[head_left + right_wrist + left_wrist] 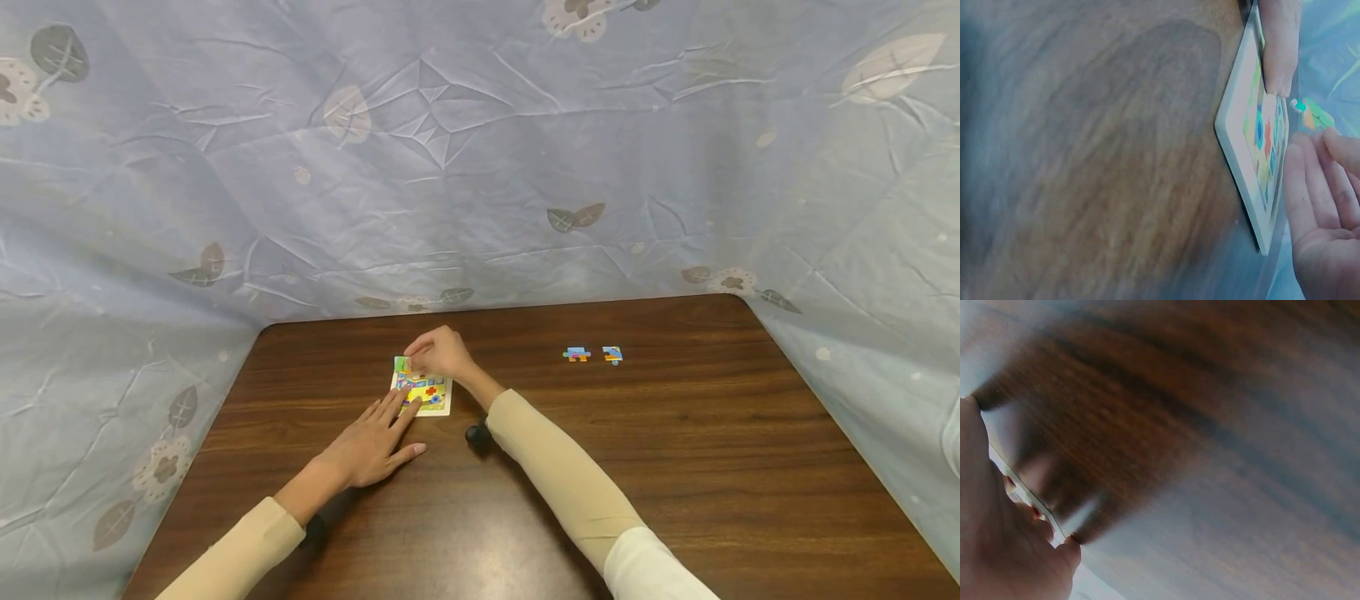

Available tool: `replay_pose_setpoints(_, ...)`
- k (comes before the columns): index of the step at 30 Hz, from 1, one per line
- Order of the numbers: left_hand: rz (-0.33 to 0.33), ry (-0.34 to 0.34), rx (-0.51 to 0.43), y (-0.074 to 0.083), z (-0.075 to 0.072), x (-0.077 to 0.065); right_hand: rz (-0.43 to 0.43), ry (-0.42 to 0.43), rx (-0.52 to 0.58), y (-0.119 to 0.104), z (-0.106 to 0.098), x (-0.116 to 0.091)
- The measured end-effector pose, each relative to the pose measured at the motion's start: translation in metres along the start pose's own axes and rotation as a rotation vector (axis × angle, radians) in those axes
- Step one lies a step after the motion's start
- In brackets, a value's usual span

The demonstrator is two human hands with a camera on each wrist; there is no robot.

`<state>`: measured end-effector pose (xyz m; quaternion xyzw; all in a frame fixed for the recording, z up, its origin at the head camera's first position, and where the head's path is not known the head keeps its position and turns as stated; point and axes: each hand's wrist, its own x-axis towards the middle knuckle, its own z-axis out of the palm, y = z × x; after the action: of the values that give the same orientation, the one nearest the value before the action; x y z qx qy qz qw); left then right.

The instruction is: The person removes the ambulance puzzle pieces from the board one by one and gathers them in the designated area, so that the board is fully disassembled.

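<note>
A small jigsaw puzzle in a white-edged tray [448, 400] lies on the table, its picture yellow with a red cross and a blue wheel. My left hand [366, 443] rests its straight fingertips on the tray's near left part, thumb out on the wood. At the far side, my right hand [444, 353] pinches a green and orange puzzle piece [1317, 116] between thumb and fingers. The piece is tilted up above the far edge of the tray in the right wrist view. The right fingers cover part of the puzzle's upper area.
Two loose puzzle pieces, one blue and pink [577, 354] and one blue and orange [612, 354], lie apart on the right of the brown wooden table [675, 467]. A patterned grey-blue cloth [495, 183] hangs around its back and sides.
</note>
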<state>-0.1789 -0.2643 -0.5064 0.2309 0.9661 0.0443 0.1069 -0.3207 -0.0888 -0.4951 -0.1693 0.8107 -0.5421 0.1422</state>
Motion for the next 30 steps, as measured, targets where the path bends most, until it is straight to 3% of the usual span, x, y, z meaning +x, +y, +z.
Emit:
replay_pose_setpoints(3, 0.007, 0.013, -0.008, 0.000, 0.000, 0.000, 0.021, -0.020, 0.118, -0.001, -0.004, 0.000)
replay_pose_setpoints(7, 0.003, 0.012, -0.009, 0.000, 0.001, -0.001, 0.016, -0.056, 0.172, -0.002, -0.010, 0.002)
replay_pose_setpoints(14, 0.008, 0.019, -0.014, 0.000, 0.001, 0.000, -0.024, -0.094, 0.177, -0.006, -0.029, 0.000)
replay_pose_setpoints(30, 0.002, 0.003, -0.012, 0.000, 0.000, 0.001, -0.004, -0.094, 0.212, -0.006, -0.083, -0.015)
